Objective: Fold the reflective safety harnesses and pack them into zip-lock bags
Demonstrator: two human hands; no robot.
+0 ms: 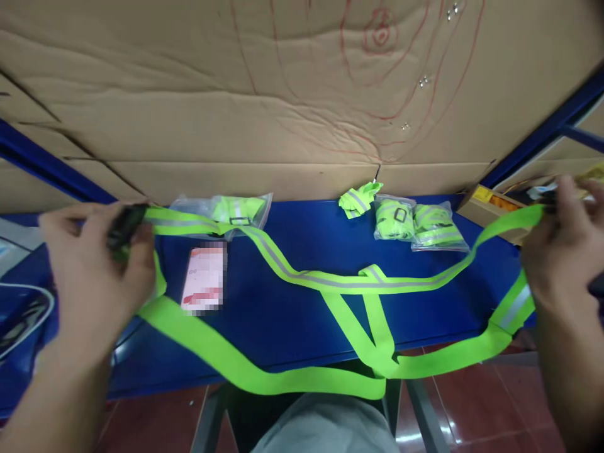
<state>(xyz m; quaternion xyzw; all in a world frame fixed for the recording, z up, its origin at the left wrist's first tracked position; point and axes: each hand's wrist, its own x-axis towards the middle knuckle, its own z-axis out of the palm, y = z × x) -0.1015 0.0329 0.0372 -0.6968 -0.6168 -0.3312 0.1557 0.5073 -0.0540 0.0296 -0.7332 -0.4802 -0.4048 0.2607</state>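
Note:
A neon green strap harness (330, 283) with grey reflective stripes hangs stretched between my two hands, partly over the blue table and partly over its front edge. At the left, my left hand (101, 258) is closed around a black part of the harness. My right hand (566, 239), at the far right, grips the harness's other end, where a bit of black shows. Between them the lower strap sags, and two crossing straps join it to the upper one near the middle.
The blue table (292, 327) holds a phone (205, 277), a bagged green strap (240, 211) at back left, a loose folded strap (358, 200) and two bagged bundles (395, 219) at back right. A cardboard box (495, 211) stands right; a white cable (47, 299) lies left. Cardboard walls the back.

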